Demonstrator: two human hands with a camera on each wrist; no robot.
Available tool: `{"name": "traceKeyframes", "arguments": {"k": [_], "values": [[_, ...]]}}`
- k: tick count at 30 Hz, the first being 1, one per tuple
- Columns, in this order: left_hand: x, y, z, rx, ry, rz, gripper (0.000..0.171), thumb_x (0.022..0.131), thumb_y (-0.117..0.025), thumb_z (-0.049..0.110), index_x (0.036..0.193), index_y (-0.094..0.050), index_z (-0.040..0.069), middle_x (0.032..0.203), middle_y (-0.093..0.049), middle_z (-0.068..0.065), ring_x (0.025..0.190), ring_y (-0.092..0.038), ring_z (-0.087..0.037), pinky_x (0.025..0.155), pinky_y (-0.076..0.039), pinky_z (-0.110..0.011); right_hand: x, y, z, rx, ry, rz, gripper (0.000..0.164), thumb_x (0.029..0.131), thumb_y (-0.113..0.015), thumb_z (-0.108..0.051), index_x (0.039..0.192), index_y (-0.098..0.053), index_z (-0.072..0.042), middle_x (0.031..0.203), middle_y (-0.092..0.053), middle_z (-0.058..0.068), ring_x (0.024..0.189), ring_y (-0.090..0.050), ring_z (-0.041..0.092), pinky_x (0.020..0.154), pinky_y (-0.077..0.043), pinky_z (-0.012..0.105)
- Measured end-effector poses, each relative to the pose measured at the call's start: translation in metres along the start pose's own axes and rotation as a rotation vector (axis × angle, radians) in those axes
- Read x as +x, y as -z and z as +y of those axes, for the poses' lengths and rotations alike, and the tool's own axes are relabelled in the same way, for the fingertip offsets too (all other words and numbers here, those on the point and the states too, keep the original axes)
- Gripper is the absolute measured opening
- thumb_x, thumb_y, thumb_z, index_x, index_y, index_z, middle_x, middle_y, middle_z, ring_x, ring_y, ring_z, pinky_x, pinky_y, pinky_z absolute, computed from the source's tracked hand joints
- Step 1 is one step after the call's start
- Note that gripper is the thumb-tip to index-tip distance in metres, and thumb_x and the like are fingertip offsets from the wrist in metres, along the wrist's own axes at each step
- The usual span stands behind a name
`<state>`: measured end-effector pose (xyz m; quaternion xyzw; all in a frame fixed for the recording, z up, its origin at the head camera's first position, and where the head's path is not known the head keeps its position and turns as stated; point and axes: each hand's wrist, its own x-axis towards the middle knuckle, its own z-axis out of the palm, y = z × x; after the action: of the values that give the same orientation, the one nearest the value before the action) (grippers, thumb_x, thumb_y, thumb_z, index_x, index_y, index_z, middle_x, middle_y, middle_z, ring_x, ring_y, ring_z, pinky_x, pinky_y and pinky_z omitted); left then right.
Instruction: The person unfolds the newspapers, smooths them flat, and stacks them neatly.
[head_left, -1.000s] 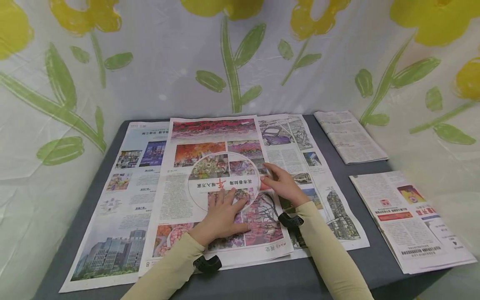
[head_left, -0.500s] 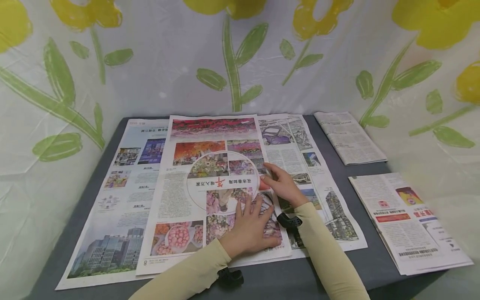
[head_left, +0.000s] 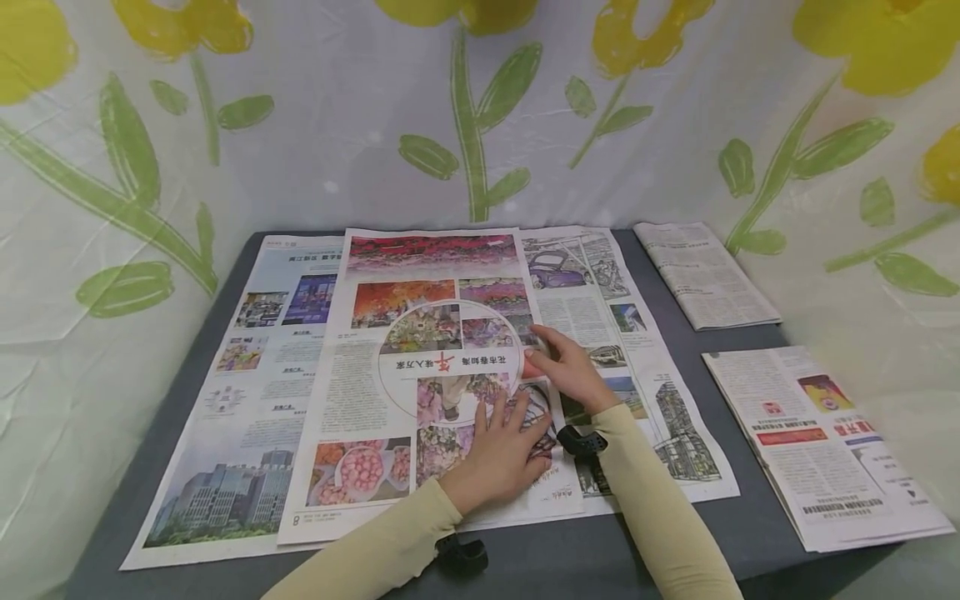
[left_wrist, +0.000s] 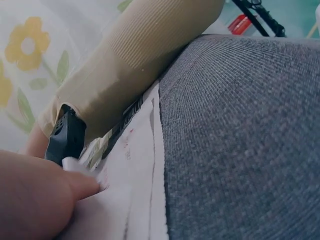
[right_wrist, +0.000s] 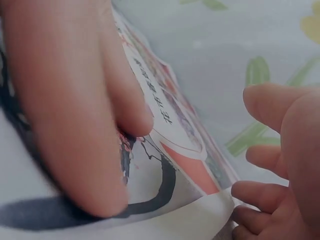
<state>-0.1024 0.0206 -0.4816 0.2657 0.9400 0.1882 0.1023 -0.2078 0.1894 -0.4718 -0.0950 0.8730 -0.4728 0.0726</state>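
A printed newspaper sheet (head_left: pixel 352 400) with flower photos and a circle design lies over the wider spread-out pages. My left hand (head_left: pixel 498 458) rests palm down on its lower right part, fingers spread. Beside its thumb in the left wrist view, a bit of white paper (left_wrist: pixel 75 164) curls up. My right hand (head_left: pixel 566 367) is at the sheet's right edge, with the index finger and thumb stretched toward the circle. In the right wrist view, the right hand's loosely bent fingers (right_wrist: pixel 257 192) meet the raised, curving paper edge, and the left hand's fingers (right_wrist: pixel 75 125) press on the print.
Open newspaper pages (head_left: pixel 202 467) extend left and right beneath the top sheet on a dark grey table cover (head_left: pixel 645 558). Two folded newspaper stacks lie on the right, one farther back (head_left: pixel 705 275) and one nearer (head_left: pixel 817 450). A flower-printed curtain (head_left: pixel 330 125) surrounds the table.
My left hand has slid right and slightly nearer across the sheet. At the lower right corner, white paper with lettering now shows where pink print was. The right hand stays in place.
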Motion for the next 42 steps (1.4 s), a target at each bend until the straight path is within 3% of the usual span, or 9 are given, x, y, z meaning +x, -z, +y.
{"name": "traceKeyframes", "arguments": {"k": [11, 19, 23, 26, 30, 33, 36, 40, 42], "values": [[-0.003, 0.010, -0.008, -0.258, -0.051, 0.113, 0.039, 0.107, -0.050, 0.022, 0.144, -0.061, 0.019, 0.156, -0.049, -0.016, 0.149, -0.028, -0.055, 0.116, -0.020, -0.077, 0.002, 0.008, 0.010, 0.169, -0.003, 0.001, 0.056, 0.111, -0.040, -0.035, 0.159, -0.033, -0.007, 0.166, -0.033, 0.019, 0.154, -0.030, 0.039, 0.123, -0.029, 0.058], [-0.020, 0.046, -0.017, -0.491, -0.107, 0.295, 0.040, 0.108, -0.049, 0.019, 0.147, -0.058, 0.018, 0.150, -0.057, -0.007, 0.148, -0.041, -0.041, 0.120, -0.026, -0.067, 0.003, 0.011, 0.010, 0.233, 0.020, 0.007, 0.058, 0.114, -0.024, -0.034, 0.160, -0.025, 0.001, 0.166, -0.025, 0.026, 0.156, -0.024, 0.041, 0.127, -0.020, 0.054], [-0.034, 0.069, -0.023, -0.550, -0.134, 0.441, 0.040, 0.108, -0.049, 0.019, 0.147, -0.057, 0.020, 0.150, -0.058, -0.008, 0.144, -0.050, -0.032, 0.119, -0.036, -0.057, 0.003, 0.008, 0.008, 0.127, -0.004, 0.018, 0.056, 0.113, -0.030, -0.034, 0.159, -0.031, -0.002, 0.164, -0.033, 0.024, 0.153, -0.032, 0.041, 0.124, -0.027, 0.055], [-0.047, 0.084, -0.028, -0.610, -0.178, 0.556, 0.040, 0.107, -0.049, 0.012, 0.147, -0.057, 0.015, 0.141, -0.065, -0.012, 0.105, -0.070, -0.016, 0.095, -0.056, -0.038, 0.001, 0.005, 0.006, 0.008, 0.005, 0.003, 0.056, 0.109, -0.047, -0.032, 0.157, -0.038, -0.006, 0.162, -0.038, 0.022, 0.150, -0.037, 0.041, 0.120, -0.033, 0.058], [-0.065, 0.103, -0.035, -0.709, -0.174, 0.720, 0.038, 0.104, -0.051, -0.001, 0.140, -0.060, -0.001, 0.130, -0.069, -0.021, 0.079, -0.058, 0.005, 0.073, -0.053, -0.017, -0.006, 0.001, -0.003, -0.108, 0.088, -0.062, 0.063, 0.100, -0.064, -0.028, 0.156, -0.041, -0.009, 0.165, -0.035, 0.019, 0.153, -0.031, 0.041, 0.120, -0.031, 0.062], [-0.079, 0.120, -0.039, -0.842, -0.101, 0.859, 0.032, 0.102, -0.051, -0.003, 0.131, -0.063, -0.010, 0.121, -0.073, -0.011, 0.092, -0.062, 0.005, 0.077, -0.055, -0.013, -0.014, -0.002, -0.016, -0.152, 0.163, -0.153, 0.067, 0.098, -0.066, -0.026, 0.156, -0.040, -0.006, 0.167, -0.028, 0.020, 0.156, -0.024, 0.042, 0.121, -0.027, 0.064], [-0.093, 0.139, -0.042, -1.035, -0.075, 0.997, 0.028, 0.105, -0.049, 0.003, 0.125, -0.068, -0.006, 0.110, -0.073, 0.004, 0.090, -0.064, 0.001, 0.079, -0.055, -0.014, -0.022, -0.009, -0.029, -0.204, 0.203, -0.262, 0.071, 0.096, -0.070, -0.026, 0.157, -0.039, -0.004, 0.168, -0.024, 0.023, 0.156, -0.021, 0.045, 0.121, -0.026, 0.066], [-0.108, 0.162, -0.051, -1.294, -0.179, 1.198, 0.026, 0.106, -0.054, 0.013, 0.124, -0.068, 0.002, 0.105, -0.073, 0.001, 0.093, -0.069, -0.007, 0.084, -0.056, -0.020, -0.031, -0.020, -0.042, -0.340, 0.204, -0.408, 0.080, 0.092, -0.074, -0.033, 0.159, -0.037, -0.009, 0.169, -0.018, 0.024, 0.156, -0.017, 0.048, 0.123, -0.023, 0.065], [-0.115, 0.171, -0.058, -1.387, -0.241, 1.298, 0.028, 0.105, -0.055, 0.015, 0.125, -0.066, -0.002, 0.106, -0.072, -0.006, 0.097, -0.070, -0.011, 0.086, -0.056, -0.023, -0.035, -0.026, -0.045, -0.428, 0.209, -0.466, 0.083, 0.091, -0.076, -0.038, 0.159, -0.036, -0.011, 0.169, -0.017, 0.025, 0.156, -0.015, 0.050, 0.123, -0.022, 0.065]]}}
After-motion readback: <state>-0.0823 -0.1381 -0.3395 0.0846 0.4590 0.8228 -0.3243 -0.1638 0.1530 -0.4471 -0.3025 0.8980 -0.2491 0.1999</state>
